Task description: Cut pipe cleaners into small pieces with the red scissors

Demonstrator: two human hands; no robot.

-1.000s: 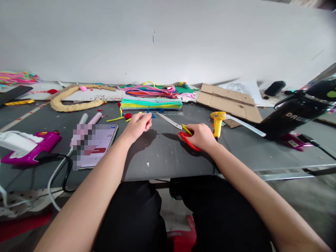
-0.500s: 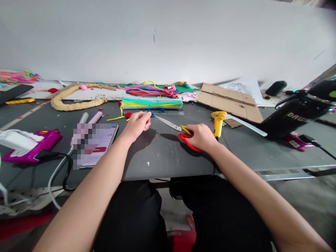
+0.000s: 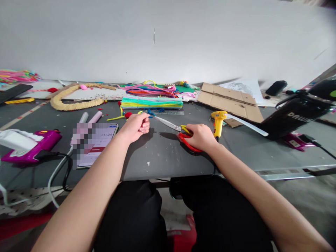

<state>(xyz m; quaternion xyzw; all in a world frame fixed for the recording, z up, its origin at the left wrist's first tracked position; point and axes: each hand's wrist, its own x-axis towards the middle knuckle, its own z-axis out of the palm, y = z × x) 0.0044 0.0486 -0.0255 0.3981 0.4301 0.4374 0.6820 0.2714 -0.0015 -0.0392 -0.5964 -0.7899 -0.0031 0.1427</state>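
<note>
My right hand (image 3: 201, 136) is wrapped round the red and yellow handles of a pair of scissors (image 3: 168, 123). Its silver blades lie together and point left, towards my left hand (image 3: 136, 127). That hand is closed, fingers curled and pinched above the table; whatever it grips is hidden by the fingers. Just beyond its fingertips and the scissor tips show blue fuzzy pipe cleaner pieces (image 3: 152, 112). A red pompom (image 3: 128, 115) and a yellow pipe cleaner (image 3: 115, 118) lie behind the left wrist.
Behind the hands lies a stack of turquoise and yellow pipe cleaners (image 3: 151, 103). A yellow glue gun (image 3: 218, 122) stands right of my right hand, near flat cardboard (image 3: 231, 101) and a black bottle (image 3: 296, 112). At left are a phone (image 3: 101, 140) and a purple power strip (image 3: 48, 143).
My left hand has turned slightly and shifted a little left and down, its fingers curling in more. The scissors and my right hand have barely moved.
</note>
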